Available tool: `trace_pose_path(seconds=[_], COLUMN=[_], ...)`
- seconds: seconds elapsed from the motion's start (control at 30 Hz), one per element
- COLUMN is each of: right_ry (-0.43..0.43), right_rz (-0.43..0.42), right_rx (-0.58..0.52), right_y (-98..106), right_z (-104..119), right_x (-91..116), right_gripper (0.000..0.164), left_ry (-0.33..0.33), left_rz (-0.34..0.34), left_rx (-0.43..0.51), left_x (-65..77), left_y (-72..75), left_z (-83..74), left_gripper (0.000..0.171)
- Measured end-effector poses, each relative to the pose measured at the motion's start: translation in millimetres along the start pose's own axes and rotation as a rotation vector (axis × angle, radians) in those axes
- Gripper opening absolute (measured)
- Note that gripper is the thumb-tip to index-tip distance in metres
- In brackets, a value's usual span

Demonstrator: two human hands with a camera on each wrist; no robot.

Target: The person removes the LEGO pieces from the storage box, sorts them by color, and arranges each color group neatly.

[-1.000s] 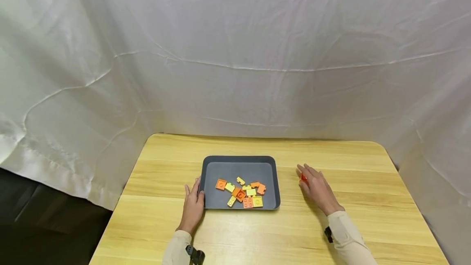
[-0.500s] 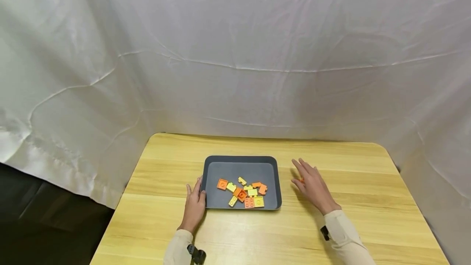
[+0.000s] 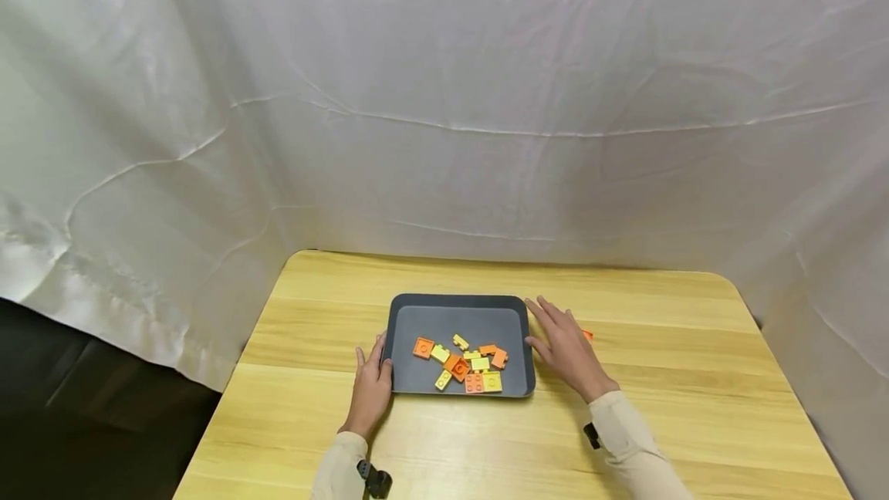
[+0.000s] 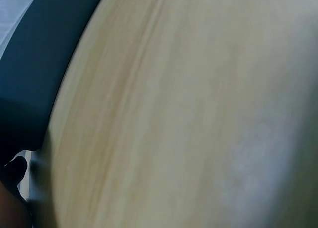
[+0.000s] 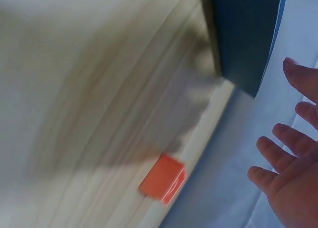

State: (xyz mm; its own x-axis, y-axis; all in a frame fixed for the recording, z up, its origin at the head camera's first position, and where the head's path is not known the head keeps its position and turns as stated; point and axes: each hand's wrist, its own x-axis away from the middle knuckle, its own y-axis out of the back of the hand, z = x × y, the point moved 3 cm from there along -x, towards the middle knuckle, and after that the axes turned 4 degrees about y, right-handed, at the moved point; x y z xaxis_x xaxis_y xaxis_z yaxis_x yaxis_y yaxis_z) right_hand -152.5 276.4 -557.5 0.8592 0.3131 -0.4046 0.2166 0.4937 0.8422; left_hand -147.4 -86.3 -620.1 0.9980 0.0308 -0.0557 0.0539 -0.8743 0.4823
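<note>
A dark grey tray (image 3: 454,301) rests on the table, with several orange and yellow toy building bricks (image 3: 479,363) loose in its front half. My left hand (image 3: 370,392) lies along the tray's left side in the head view, fingers extended and thumb at the rim. Spread and relaxed, my right hand (image 3: 571,349) has its fingertips right at the tray's right rim, with nothing in it. Just beyond that hand a red-orange brick (image 3: 587,335) lies on the table, mostly hidden in the head view. The right wrist view shows this brick (image 5: 161,178) fully.
The wooden table (image 3: 444,454) has light grain and rounded far corners. Pale cloth (image 3: 486,99) hangs behind it and at both sides. Something dark (image 3: 83,407) stands beyond the table's left edge.
My right hand has left the red-orange brick on the table and moved left to the tray's right rim. The left hand stays at the tray's left side.
</note>
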Motion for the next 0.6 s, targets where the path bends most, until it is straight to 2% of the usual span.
trace_pose_path(seconds=[0.27,0.6], right_ry=[0.066,0.162], right_rz=[0.036,0.061], right_rx=[0.010,0.002], right_y=[-12.9,-28.1], right_z=[18.8,48.6], right_x=[-14.8,-26.0], right_gripper=[0.077,0.071], left_ry=[0.011,0.011], left_rz=[0.002,0.004], left_rx=[-0.019,-0.021], left_x=[0.6,-1.1], left_y=[0.6,-2.4], left_z=[-0.3,-3.2], left_gripper=[0.052,0.053])
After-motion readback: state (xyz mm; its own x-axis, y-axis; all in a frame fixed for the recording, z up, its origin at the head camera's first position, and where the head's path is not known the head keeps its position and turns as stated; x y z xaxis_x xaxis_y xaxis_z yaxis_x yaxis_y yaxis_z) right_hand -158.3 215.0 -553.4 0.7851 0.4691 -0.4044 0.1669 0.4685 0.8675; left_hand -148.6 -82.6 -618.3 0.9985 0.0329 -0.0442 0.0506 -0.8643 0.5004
